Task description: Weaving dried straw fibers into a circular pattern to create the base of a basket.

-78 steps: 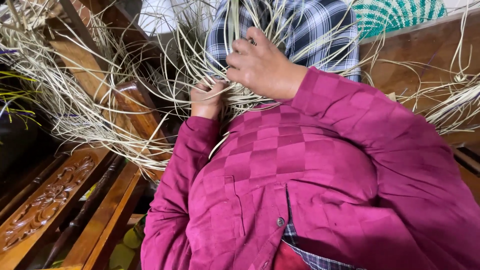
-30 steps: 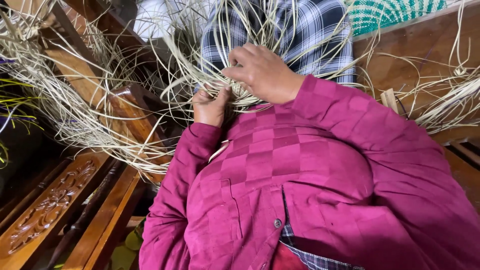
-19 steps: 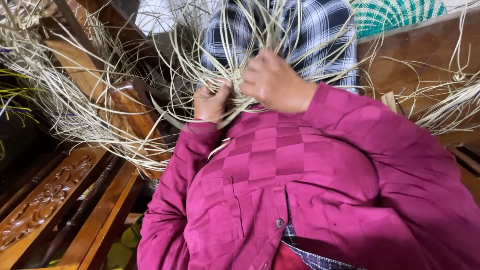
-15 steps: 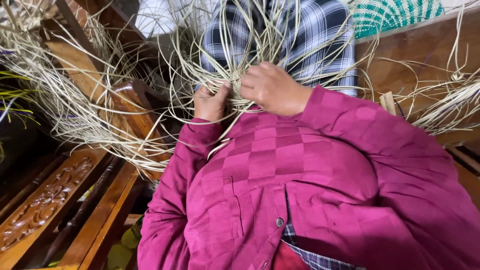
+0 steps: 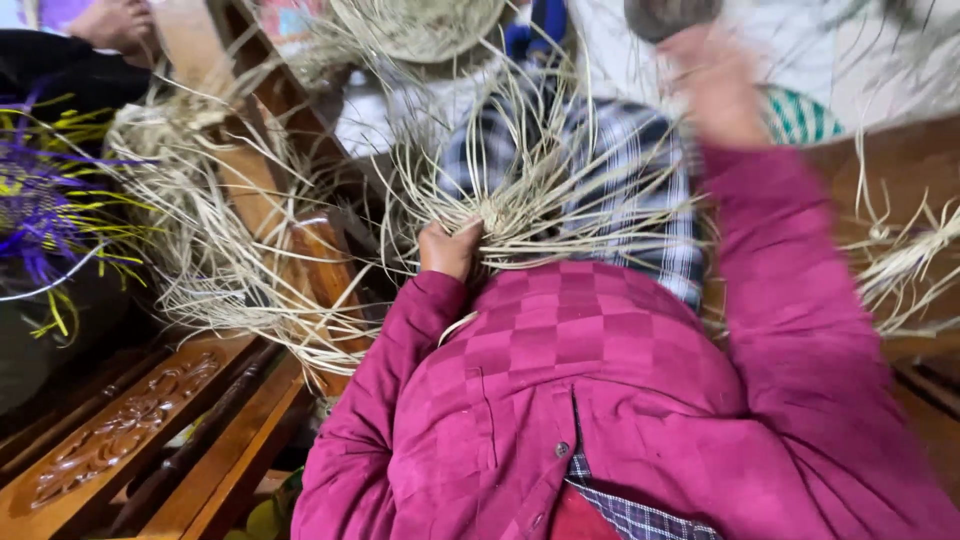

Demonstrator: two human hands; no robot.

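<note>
My right hand [image 5: 722,85] has lifted away from the straw weaving [image 5: 530,205] and is blurring high above it; I cannot tell how it is closed. The pale strands are fanning out over my plaid lap [image 5: 640,170]. My left hand [image 5: 450,248] is pinching the woven centre.

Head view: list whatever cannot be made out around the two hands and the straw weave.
- Right hand, head view: smeared by motion blur, so its grip and whether it holds a strand cannot be told.
- Left hand: fingers curl into the pale straw weave; the fingertips are hidden by strands.
- Centre of the weave: covered by the left hand and crossing strands.
- Another person's hand: cut off by the top edge.
- Purple and yellow weave: cut off by the left edge.
</note>
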